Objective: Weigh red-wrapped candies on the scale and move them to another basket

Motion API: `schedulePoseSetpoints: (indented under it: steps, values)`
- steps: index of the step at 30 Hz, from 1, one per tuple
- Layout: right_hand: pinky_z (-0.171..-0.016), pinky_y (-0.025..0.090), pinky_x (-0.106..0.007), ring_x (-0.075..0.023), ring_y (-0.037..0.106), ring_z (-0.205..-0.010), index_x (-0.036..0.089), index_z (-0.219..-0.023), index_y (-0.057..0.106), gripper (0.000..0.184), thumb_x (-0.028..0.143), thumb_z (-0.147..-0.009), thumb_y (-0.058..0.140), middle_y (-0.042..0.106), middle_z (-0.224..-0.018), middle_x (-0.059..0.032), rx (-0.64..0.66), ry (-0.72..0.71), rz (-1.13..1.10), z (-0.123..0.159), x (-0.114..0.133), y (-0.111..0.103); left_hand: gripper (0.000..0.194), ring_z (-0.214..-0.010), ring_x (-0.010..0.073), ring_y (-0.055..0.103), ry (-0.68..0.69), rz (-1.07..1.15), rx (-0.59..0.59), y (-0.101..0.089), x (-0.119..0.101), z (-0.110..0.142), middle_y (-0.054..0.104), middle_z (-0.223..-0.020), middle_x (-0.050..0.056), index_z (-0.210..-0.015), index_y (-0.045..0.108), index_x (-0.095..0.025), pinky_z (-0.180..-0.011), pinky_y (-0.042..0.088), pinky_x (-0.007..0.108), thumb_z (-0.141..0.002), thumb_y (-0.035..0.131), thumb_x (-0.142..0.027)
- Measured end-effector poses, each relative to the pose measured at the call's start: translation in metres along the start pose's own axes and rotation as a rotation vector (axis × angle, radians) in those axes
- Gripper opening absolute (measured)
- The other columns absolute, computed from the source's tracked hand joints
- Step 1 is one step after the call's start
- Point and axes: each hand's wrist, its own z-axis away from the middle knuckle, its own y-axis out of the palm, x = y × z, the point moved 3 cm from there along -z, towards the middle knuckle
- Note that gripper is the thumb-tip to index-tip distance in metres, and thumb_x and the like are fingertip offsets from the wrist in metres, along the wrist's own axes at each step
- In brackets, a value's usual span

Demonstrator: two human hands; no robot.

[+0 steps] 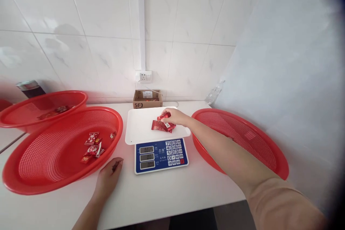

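Observation:
My right hand (174, 116) reaches over the white tray (140, 125) of a digital scale (161, 156), its fingers pinched on a small red packet (164, 115). Other shiny red packets (159, 125) lie on the tray just under these fingers. My left hand (111, 172) rests loosely curled on the table, between the scale and a red basket (64, 183); nothing shows in it. Several red and white packets (93, 149) lie at the bottom of that basket. Digits are lit on the scale's display, though they are blurred.
Another red basket (242, 115) stands on the right, partly hidden by my forearm. At the back left, a further red basket (67, 95) holds some packets. A cardboard box (147, 104) sits behind the tray, below a wall socket (145, 76). A dark-bodied container (32, 89) stands far left.

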Motion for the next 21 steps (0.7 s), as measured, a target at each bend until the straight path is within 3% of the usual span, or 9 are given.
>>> schedulePoseSetpoints:
  steps: [6,11,15,21]
  values:
    - [-0.050,0.046,-0.023,-0.0101,0.057,-0.058,0.019,-0.107,0.057,0.039,0.030,-0.071,0.067,0.064,-0.088,-0.0043,-0.026,0.063,-0.076,-0.003,-0.005,-0.005,0.030,-0.076,0.0171,0.063,0.000,-0.011,0.021,0.001,0.003,-0.001,0.068,-0.082,0.001,-0.083,0.060,-0.023,-0.070,0.049,0.026,-0.071,0.046,-0.048]
    - [-0.048,0.050,-0.024,-0.0115,0.060,-0.060,0.021,-0.125,0.047,0.058,0.026,-0.072,0.068,0.061,-0.106,-0.0091,0.008,0.069,-0.154,-0.003,-0.005,-0.003,0.031,-0.079,0.0178,0.062,-0.025,-0.017,0.040,0.001,0.004,-0.002,0.068,-0.085,0.001,-0.085,0.060,-0.024,-0.072,0.048,0.027,-0.072,0.045,-0.048]
    - [-0.058,0.053,-0.027,-0.0126,0.062,-0.062,0.019,-0.130,0.045,0.064,0.026,-0.071,0.069,0.062,-0.107,-0.0108,0.031,0.093,-0.064,-0.003,-0.006,-0.004,0.030,-0.080,0.0177,0.062,-0.024,-0.009,0.044,0.001,0.003,-0.001,0.068,-0.085,0.000,-0.084,0.060,-0.024,-0.072,0.048,0.026,-0.072,0.046,-0.048]
    - [-0.075,0.051,-0.027,-0.0182,0.061,-0.091,0.019,-0.121,0.054,0.055,0.023,-0.068,0.071,0.057,-0.120,-0.0098,-0.047,0.056,0.063,-0.003,-0.002,-0.013,0.031,-0.079,0.0170,0.063,-0.007,-0.009,0.032,0.000,0.002,0.000,0.068,-0.084,0.000,-0.084,0.060,-0.024,-0.070,0.049,0.025,-0.072,0.046,-0.048]
